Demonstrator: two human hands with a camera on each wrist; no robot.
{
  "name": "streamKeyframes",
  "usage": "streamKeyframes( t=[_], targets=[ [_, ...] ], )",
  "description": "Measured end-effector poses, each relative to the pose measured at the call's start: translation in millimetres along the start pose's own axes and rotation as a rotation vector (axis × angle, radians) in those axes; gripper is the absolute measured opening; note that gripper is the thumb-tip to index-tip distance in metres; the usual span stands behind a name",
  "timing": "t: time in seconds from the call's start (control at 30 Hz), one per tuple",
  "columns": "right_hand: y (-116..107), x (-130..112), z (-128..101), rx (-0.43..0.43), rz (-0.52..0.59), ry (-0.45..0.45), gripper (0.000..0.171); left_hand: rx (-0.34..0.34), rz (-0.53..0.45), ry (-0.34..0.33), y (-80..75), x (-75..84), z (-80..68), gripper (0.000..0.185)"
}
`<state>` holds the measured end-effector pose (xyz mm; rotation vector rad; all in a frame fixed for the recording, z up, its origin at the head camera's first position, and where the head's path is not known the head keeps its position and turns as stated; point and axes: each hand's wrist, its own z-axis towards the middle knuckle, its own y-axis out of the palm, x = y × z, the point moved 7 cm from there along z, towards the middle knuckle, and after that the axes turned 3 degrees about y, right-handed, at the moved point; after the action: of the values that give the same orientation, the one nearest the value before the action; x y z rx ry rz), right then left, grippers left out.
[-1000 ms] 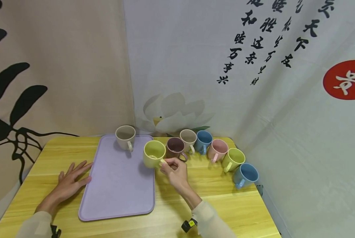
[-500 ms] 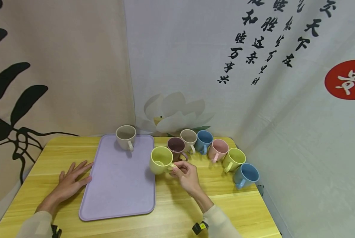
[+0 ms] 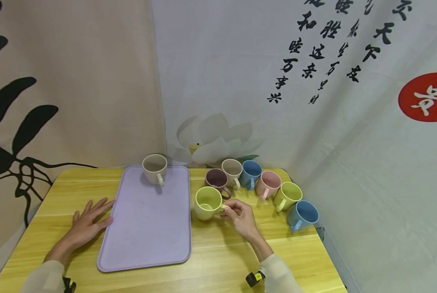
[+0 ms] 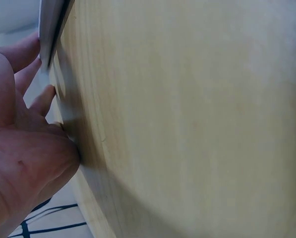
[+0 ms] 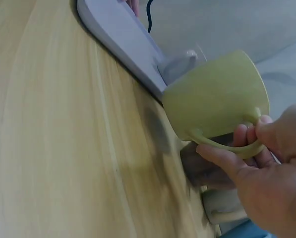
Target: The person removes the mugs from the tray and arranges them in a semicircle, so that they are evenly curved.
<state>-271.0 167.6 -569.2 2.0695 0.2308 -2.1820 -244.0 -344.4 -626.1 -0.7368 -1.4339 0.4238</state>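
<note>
My right hand (image 3: 242, 217) pinches the handle of a yellow-green mug (image 3: 208, 203), seen just right of the lilac tray (image 3: 145, 232) in the head view. In the right wrist view, thumb and fingers close round that handle, and the mug (image 5: 217, 96) hangs over the wood with a shadow below. Behind it stands a dark purple mug (image 3: 216, 178), partly covered. On the tray's far end sits a grey-beige mug (image 3: 154, 167). My left hand (image 3: 86, 226) lies with fingers spread at the tray's left edge; the left wrist view shows fingertips touching its side.
Right of the purple mug, a curved row holds a beige mug (image 3: 232, 171), a blue mug (image 3: 250, 174), a pink mug (image 3: 268, 184), another yellow-green mug (image 3: 288, 196) and another blue mug (image 3: 303, 215) near the right edge of the wooden table (image 3: 218, 260). A printed curtain (image 3: 218, 73) hangs behind.
My right hand has carried the yellow-green mug from over the tray's right side toward the right and slightly nearer. The left hand and the other mugs stay where they were.
</note>
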Motion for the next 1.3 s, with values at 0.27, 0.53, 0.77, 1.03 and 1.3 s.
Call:
streamKeyframes(
  t=[0.27, 0.53, 0.77, 1.03, 1.3],
  targets=[
    [-9, 7, 2, 0.029, -0.012, 0.038, 0.02, 0.007, -0.016, 0.007, 0.9, -1.0, -0.1, 0.069],
    [-13, 13, 5, 0.062, -0.036, 0.044, 0.018, 0.002, -0.008, 0.001, 0.3, -1.1, 0.2, 0.069],
    [-18, 19, 11, 0.085, -0.055, 0.06, 0.018, 0.0, -0.012, 0.003, 0.5, -1.1, -0.7, 0.069],
    [-18, 22, 15, 0.091, -0.042, 0.076, 0.017, 0.0, -0.02, 0.009, 1.8, -3.6, -1.7, 0.07],
    [-17, 23, 19, 0.089, -0.027, 0.081, 0.018, -0.001, -0.008, -0.001, 1.1, -2.2, -0.5, 0.069]
  ],
)
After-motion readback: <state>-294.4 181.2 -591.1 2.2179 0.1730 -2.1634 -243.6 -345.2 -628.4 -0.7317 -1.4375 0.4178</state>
